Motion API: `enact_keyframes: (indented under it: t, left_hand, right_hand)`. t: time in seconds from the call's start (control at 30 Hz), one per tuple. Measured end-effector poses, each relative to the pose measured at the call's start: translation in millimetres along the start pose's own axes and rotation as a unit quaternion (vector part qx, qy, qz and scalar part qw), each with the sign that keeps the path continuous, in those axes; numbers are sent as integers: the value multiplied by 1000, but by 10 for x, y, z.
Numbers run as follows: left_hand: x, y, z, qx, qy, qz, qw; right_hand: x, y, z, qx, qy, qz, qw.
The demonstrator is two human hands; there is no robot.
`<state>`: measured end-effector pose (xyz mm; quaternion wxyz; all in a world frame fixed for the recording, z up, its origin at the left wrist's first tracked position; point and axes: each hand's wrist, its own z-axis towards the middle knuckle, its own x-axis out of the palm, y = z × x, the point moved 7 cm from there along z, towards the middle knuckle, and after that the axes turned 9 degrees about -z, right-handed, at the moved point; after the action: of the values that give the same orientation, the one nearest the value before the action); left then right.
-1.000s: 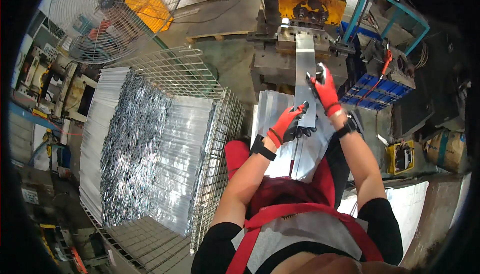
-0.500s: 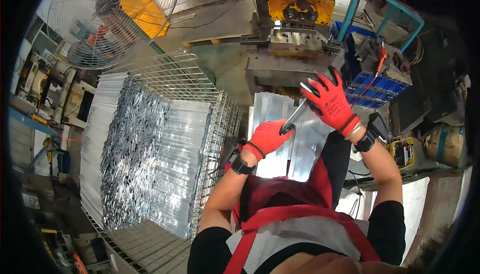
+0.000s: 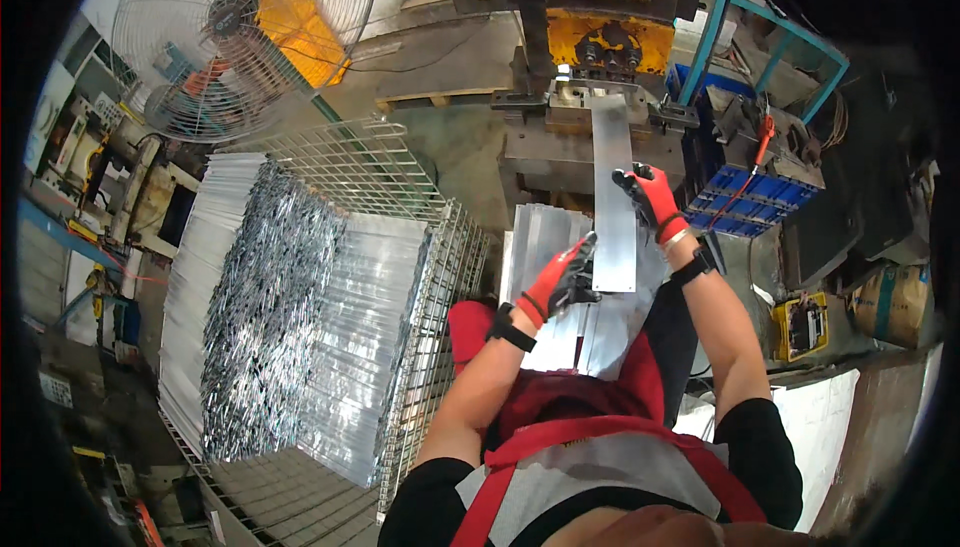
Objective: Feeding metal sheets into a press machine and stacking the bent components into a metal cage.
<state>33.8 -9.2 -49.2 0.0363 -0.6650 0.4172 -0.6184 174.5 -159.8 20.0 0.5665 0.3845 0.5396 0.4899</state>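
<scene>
A long flat metal strip (image 3: pixel 614 207) lies face up between my gloved hands, its far end over the metal die block (image 3: pixel 570 94) of a machine. My left hand (image 3: pixel 568 275), in a red and black glove, holds the strip's left edge near its closer end. Across from it, my right hand (image 3: pixel 655 204) grips the right edge farther up, with black fingertips over the face. Below the strip, a stack of similar metal strips (image 3: pixel 545 232) rests in front of my lap.
A wire basket (image 3: pixel 450 247) full of stacked metal strips (image 3: pixel 375 297) stands at left. Behind it is a large caged fan (image 3: pixel 240 22). The machine has a yellow front (image 3: pixel 635 44). Blue crates (image 3: pixel 735 187) and a small yellow bin (image 3: pixel 803 327) sit at right.
The strip, earlier tilted almost edge-on between my hands, now lies face up and points away toward the machine. My right hand has come down and my left hand has shifted right.
</scene>
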Motion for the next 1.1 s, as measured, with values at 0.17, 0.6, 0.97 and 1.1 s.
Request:
enact_keyframes:
  t: [0.17, 0.6, 0.97, 1.1]
  left_hand:
    - [452, -160, 108, -7, 45, -83, 996]
    - [258, -185, 253, 35, -88, -33, 995]
    - [312, -189, 258, 47, -40, -57, 996]
    - [352, -218, 204, 30, -59, -32, 997]
  right_hand:
    - [316, -152, 266, 48, 27, 161, 985]
    - [361, -243, 276, 126, 53, 257, 957]
    - [342, -280, 311, 109, 55, 244, 962]
    - [368, -284, 270, 168, 75, 228, 956]
